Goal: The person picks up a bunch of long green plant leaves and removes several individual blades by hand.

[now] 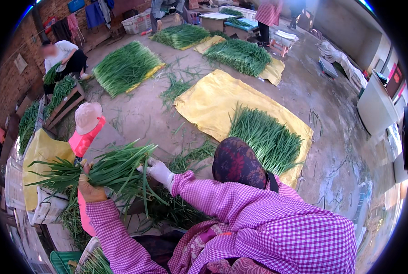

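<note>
A loose bunch of long green chives point(119, 164) lies across my two hands at the lower left. My left hand point(92, 188), in a tan glove, is wrapped round the bunch from the near side. White-gloved, my right hand point(160, 172) has its fingers closed at the bunch's right end, where some leaves hang down; the fingertips are partly hidden. Below are more loose chives point(174, 212) on the floor. To the right, a thick layer of chives point(265, 139) covers the near part of a yellow sheet point(213, 102).
A person in pink with a pale hat point(88, 118) is close beyond my left hand. White crates point(46, 205) and a green basket point(60, 261) stand at my left. More chive piles point(126, 68) lie farther off, where other people work. A white tub point(376, 105) stands far right.
</note>
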### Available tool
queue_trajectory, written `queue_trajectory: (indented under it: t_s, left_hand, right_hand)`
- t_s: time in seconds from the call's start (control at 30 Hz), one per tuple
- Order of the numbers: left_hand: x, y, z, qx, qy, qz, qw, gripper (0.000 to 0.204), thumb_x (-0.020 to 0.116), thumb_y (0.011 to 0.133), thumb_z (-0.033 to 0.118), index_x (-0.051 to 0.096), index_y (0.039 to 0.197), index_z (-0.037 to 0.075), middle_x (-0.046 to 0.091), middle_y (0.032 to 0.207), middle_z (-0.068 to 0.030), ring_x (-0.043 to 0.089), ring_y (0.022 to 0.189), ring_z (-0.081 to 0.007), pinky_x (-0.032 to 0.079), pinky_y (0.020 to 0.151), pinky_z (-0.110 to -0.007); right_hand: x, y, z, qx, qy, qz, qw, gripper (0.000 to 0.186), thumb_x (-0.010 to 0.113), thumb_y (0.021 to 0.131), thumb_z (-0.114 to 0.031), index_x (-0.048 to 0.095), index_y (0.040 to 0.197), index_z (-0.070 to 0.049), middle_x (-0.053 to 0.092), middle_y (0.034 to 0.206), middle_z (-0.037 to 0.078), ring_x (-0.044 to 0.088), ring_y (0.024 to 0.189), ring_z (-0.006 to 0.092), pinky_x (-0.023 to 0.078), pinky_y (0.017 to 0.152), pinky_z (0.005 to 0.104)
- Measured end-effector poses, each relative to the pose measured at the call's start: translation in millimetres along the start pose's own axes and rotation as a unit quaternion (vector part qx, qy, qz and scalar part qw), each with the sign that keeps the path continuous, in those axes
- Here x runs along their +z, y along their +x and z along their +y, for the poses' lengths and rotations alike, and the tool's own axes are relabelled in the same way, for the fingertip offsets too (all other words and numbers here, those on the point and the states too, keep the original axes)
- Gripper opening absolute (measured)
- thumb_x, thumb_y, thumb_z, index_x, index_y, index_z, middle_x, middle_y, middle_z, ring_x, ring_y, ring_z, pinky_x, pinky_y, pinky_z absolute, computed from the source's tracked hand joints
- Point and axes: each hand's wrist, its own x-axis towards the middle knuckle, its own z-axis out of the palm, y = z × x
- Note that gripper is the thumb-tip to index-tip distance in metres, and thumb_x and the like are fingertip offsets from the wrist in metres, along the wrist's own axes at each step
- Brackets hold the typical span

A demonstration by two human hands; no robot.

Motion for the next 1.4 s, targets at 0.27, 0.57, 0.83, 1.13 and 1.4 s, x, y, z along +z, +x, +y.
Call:
queue_trajectory:
  t_s: [0.27, 0.57, 0.83, 1.13, 1.4]
  left_hand:
    - [-10, 16, 1, 0.172, 0.284, 0.017, 0.943, 0.020, 0.059, 0.084, 0.009, 0.058, 0.101, -0.001, 0.059, 0.093, -0.0051, 0.057, 0.080, -0.0131, 0.046, 0.070, -0.029]
    - [-56, 7, 68, 0.099, -0.069, 0.251, 0.960, 0.042, 0.060, 0.082, 0.029, 0.057, 0.103, -0.006, 0.061, 0.094, -0.0131, 0.060, 0.076, -0.0227, 0.051, 0.067, -0.040]
    - [-70, 7, 70, 0.106, -0.177, 0.167, 0.964, 0.033, 0.040, 0.090, 0.028, 0.055, 0.093, 0.000, 0.060, 0.091, -0.0165, 0.058, 0.083, -0.0312, 0.047, 0.078, -0.046]
    - [-30, -5, 75, 0.198, -0.194, 0.177, 0.944, 0.032, 0.052, 0.088, 0.026, 0.053, 0.107, 0.000, 0.060, 0.093, -0.0145, 0.059, 0.077, -0.0297, 0.051, 0.068, -0.042]
    - [-2, -15, 63, 0.250, -0.121, 0.041, 0.960, 0.029, 0.047, 0.090, 0.026, 0.056, 0.086, -0.001, 0.059, 0.081, -0.0115, 0.058, 0.074, -0.0231, 0.049, 0.071, -0.039]
  right_hand:
    - [-18, -10, -40, 0.137, 0.347, -0.076, 0.925, 0.020, 0.060, 0.085, -0.018, 0.059, 0.096, -0.001, 0.064, 0.084, 0.006, 0.061, 0.072, 0.0154, 0.050, 0.066, 0.0282]
    - [-26, -26, -62, 0.047, 0.045, -0.446, 0.892, 0.014, 0.061, 0.082, -0.016, 0.063, 0.082, -0.002, 0.062, 0.088, 0.003, 0.055, 0.084, 0.0110, 0.041, 0.081, 0.0259]
    - [-36, -24, -16, 0.018, -0.574, -0.301, 0.762, 0.041, 0.050, 0.085, -0.040, 0.062, 0.107, -0.008, 0.060, 0.111, 0.013, 0.053, 0.107, 0.0295, 0.041, 0.090, 0.0388]
    - [-14, -7, -92, -0.013, 0.073, -0.141, 0.987, 0.039, 0.059, 0.086, -0.028, 0.058, 0.111, 0.001, 0.063, 0.102, 0.006, 0.055, 0.099, 0.0145, 0.040, 0.088, 0.0269]
    - [68, -3, -84, -0.016, -0.159, -0.111, 0.981, 0.048, 0.057, 0.085, -0.038, 0.055, 0.111, 0.003, 0.060, 0.105, 0.023, 0.056, 0.100, 0.0334, 0.043, 0.087, 0.0388]
